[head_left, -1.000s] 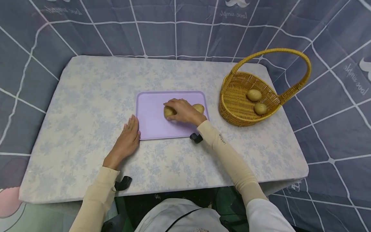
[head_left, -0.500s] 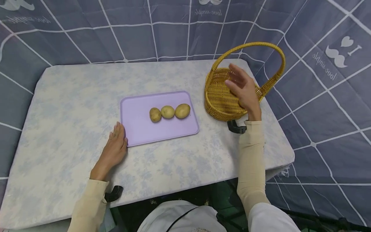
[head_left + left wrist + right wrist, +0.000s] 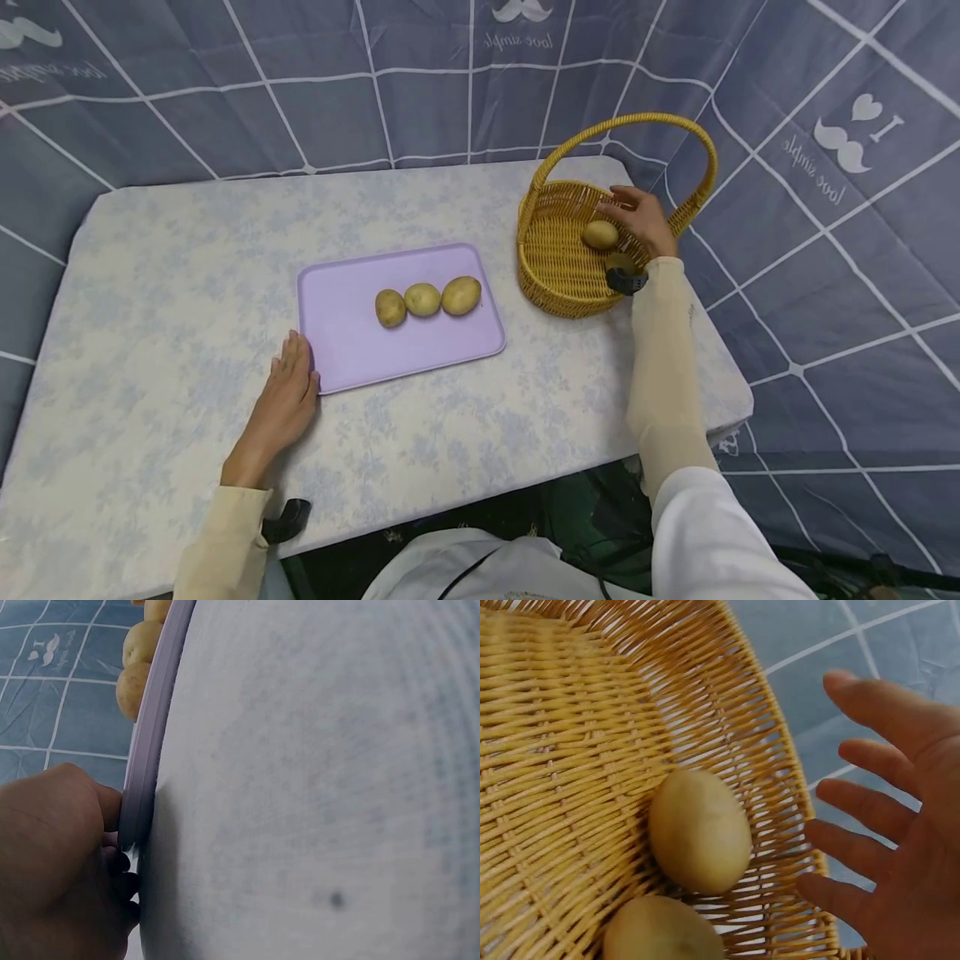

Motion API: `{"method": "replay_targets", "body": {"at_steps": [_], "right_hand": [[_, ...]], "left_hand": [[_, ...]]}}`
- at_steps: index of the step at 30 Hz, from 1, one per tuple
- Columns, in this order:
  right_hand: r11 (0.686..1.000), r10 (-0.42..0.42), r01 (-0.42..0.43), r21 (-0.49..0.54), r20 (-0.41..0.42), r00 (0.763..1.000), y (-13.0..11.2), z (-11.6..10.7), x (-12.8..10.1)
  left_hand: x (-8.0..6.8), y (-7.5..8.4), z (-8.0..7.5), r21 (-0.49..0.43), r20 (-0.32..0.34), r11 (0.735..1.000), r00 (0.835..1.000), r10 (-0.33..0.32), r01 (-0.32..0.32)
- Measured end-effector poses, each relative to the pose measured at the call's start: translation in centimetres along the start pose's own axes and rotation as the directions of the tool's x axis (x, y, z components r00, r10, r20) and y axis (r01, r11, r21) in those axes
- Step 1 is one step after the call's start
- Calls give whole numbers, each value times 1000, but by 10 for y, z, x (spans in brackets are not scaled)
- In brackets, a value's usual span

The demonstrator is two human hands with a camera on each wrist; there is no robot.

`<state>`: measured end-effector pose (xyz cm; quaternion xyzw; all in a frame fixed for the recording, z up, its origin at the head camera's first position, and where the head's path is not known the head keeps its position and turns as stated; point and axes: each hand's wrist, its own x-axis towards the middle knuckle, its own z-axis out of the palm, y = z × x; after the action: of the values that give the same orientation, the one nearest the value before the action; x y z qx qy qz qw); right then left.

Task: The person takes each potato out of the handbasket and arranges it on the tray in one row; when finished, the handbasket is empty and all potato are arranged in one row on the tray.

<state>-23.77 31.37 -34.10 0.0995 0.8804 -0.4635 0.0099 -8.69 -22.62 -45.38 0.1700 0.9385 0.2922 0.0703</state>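
Potatoes [image 3: 423, 300] rowed on tray [image 3: 375, 357], mid-frame | left grip [image 3: 281, 408], lower left, uncurled against tray edge, likely steadying it | right grip [image 3: 645, 221] apart, empty, at basket [image 3: 557, 246], upper right

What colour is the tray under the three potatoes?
Light purple; the tray shows best in the head view.

Head view: I lose part of the nearer potato [image 3: 618, 262] in the wicker basket [image 3: 557, 250] behind the right wrist camera [image 3: 627, 282]; table [image 3: 150, 358] cropped at near-left corner. Left wrist: tablecloth [image 3: 315, 750] blurred.
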Motion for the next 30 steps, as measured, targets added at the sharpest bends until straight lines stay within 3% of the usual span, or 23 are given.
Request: {"method": "replay_targets", "body": {"at_steps": [5, 12, 20, 22, 26, 30], "right_hand": [[980, 16, -10, -197, 32, 999, 15, 6, 15], [946, 149, -99, -309, 142, 979, 17, 23, 20], [873, 74, -2, -489, 128, 989, 20, 40, 24], [882, 65, 2, -471, 128, 990, 19, 41, 24], [948, 71, -33, -315, 108, 992, 16, 36, 15], [976, 0, -1, -217, -5, 1000, 0, 21, -7]], "left_hand": [[-2, 0, -2, 3, -10, 1000, 1000, 1, -1], [-1, 0, -1, 3, 7, 1000, 1000, -22, 22], [-4, -3, 3, -13, 4, 999, 999, -32, 32], [-7, -4, 3, -7, -1, 999, 1000, -31, 31], [-7, -5, 0, -4, -18, 1000, 1000, -23, 23], [-1, -5, -1, -14, -21, 1000, 1000, -12, 11]]}}
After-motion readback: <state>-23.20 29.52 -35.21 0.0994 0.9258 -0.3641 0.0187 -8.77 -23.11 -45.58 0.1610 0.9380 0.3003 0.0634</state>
